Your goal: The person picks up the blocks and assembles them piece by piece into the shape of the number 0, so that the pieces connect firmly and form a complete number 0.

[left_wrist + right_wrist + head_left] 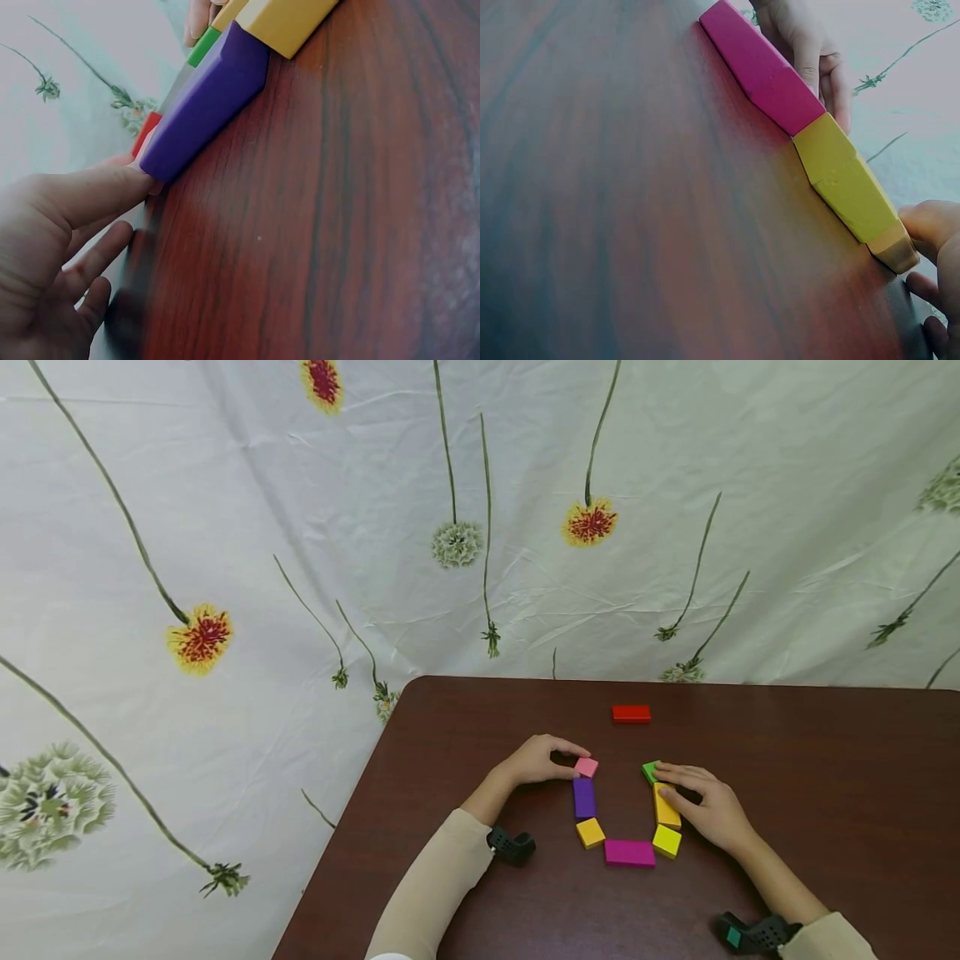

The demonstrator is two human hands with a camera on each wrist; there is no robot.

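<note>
My left hand (542, 760) pinches a small pink block (587, 767) between thumb and forefinger, at the far end of a purple block (584, 799). A yellow-orange block (590, 833) lies at the purple one's near end. Across from these, my right hand (705, 806) holds a small green block (649, 772) at its fingertips, partly hidden by them. Its thumb rests against a long yellow block (666, 807), also seen end-on as an orange-yellow block (894, 247) in the right wrist view. A yellow block (667, 841) and a magenta block (630, 853) continue the U-shaped row.
A red block (632, 714) lies apart, beyond the row, near the far side of the dark brown table (480, 718). Behind the table hangs a white cloth (360, 502) printed with flowers. Both wrists carry black straps with devices.
</note>
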